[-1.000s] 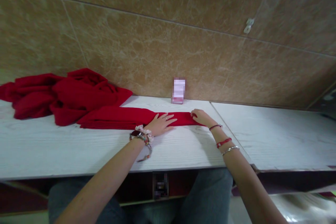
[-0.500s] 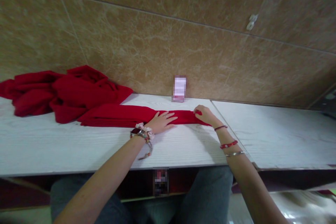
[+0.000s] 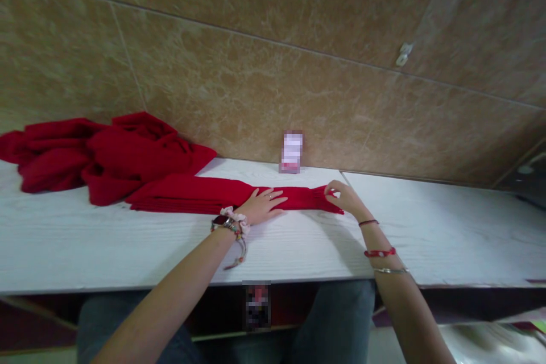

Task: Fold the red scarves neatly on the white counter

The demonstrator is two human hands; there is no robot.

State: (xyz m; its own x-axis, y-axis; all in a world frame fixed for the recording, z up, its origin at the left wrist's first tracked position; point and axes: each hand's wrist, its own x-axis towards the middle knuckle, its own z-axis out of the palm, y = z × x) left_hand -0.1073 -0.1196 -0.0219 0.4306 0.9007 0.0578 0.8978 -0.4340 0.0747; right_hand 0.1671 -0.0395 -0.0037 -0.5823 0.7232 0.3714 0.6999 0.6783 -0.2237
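Observation:
A long strip of folded red cloth (image 3: 191, 193) lies along the white table, with several layers showing at its near left edge. It narrows toward the right, where its end looks gathered and slightly fanned. My left hand (image 3: 261, 207) rests flat on the middle of the strip, fingers spread. At the right end, my right hand (image 3: 347, 198) has thumb and forefinger curled together in a pinch at the cloth's edge. The exact contact between those fingertips and the cloth is small in view.
A loose heap of red cloth (image 3: 123, 156) lies at the left against the brown marbled wall (image 3: 239, 74). A blurred-out upright rectangular object (image 3: 292, 152) leans by the wall. The white table (image 3: 170, 250) has a seam at right; my legs are under its front edge.
My right hand has shifted slightly right along the cloth's end, which now looks more fanned out. My left hand stays on the strip. The whole view has tilted a little.

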